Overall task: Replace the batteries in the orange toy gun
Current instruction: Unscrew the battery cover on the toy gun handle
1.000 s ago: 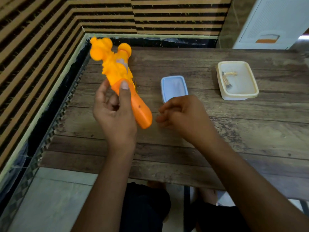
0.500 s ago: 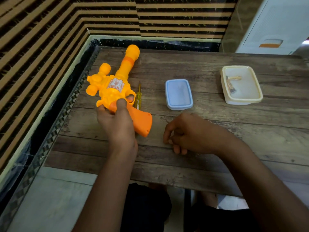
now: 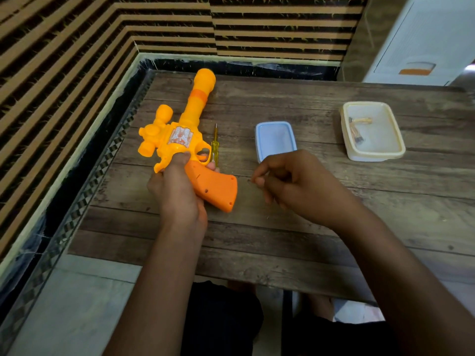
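The orange toy gun (image 3: 180, 134) lies flat on the wooden table (image 3: 282, 240), with its barrel pointing away from me and its darker orange grip (image 3: 216, 188) toward me. My left hand (image 3: 177, 194) grasps it where the body meets the grip, thumb on top. To the right of the grip, my right hand (image 3: 295, 183) hovers just above the table with thumb and forefinger pinched together. Anything between them is too small to see. A yellow-handled screwdriver (image 3: 214, 147) lies right beside the trigger guard.
A blue lid (image 3: 275, 138) rests behind my right hand. Far right stands a cream container (image 3: 372, 152) holding batteries (image 3: 357, 129). A striped wall runs along the left and back of the table. A white appliance (image 3: 424, 42) stands at the back right.
My left hand lowered the gun from upright in the air to flat on the table. My right hand dipped its fingers to the tabletop, then lifted them in a pinch.
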`<state>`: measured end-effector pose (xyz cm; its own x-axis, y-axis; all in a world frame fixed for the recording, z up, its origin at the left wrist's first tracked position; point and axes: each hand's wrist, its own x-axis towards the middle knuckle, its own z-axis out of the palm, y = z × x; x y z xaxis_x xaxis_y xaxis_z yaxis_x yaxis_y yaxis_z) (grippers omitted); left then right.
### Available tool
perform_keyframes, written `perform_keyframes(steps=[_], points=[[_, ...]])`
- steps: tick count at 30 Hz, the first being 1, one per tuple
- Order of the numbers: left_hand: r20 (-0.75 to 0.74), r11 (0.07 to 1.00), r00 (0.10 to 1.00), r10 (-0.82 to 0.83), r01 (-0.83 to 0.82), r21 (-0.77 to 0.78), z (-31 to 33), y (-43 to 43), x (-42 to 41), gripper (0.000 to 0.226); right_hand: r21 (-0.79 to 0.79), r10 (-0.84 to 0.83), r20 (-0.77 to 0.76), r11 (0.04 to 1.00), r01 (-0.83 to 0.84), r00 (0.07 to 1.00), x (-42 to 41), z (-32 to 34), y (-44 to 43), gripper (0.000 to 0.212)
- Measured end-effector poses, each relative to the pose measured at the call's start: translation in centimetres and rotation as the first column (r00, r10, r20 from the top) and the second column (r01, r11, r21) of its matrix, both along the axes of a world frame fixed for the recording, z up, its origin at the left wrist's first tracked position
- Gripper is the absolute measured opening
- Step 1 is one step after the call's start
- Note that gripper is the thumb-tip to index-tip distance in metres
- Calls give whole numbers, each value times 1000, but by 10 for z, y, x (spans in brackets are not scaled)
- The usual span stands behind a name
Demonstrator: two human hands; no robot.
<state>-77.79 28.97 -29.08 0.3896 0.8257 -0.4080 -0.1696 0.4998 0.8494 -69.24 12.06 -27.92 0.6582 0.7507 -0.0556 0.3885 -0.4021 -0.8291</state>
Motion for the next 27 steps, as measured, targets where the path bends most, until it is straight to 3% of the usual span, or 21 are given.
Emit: perform_keyframes(steps=[3, 5, 7, 10, 15, 18, 22, 27], points=[[-6, 1000, 1000, -26, 26, -12, 2, 3, -2, 11, 114, -68, 228, 993, 43, 971, -14, -4, 14, 5], [-18, 997, 997, -71, 71, -4, 4, 5, -6, 18, 146, -46, 352, 989, -7, 935, -25, -7, 23, 22], [-52, 990, 988, -143, 143, -5, 4, 10, -9, 26, 115, 26, 418, 990, -82, 908, -35, -11, 31, 38], [-100, 982, 978, -185, 188, 17, 2, 14, -12, 30, 4, 89, 518, 994, -106, 850, -48, -13, 39, 40], [-134, 980, 977, -165, 177, 88, 8, 6, -10, 2, -78, 10, 657, 996, 54, 754, -62, -11, 47, 50], [-133, 975, 979, -158, 175, 135, 10, 1, -10, 10, -107, -13, 748, 984, 140, 664, -68, -10, 54, 34], [-151, 966, 972, -177, 201, 162, 10, -2, -9, 28, -234, 75, 755, 959, 161, 651, -70, -12, 60, 36], [-143, 970, 975, -172, 193, 151, 11, -3, -8, 33, -209, 66, 834, 956, 204, 547, -70, -13, 60, 38]])
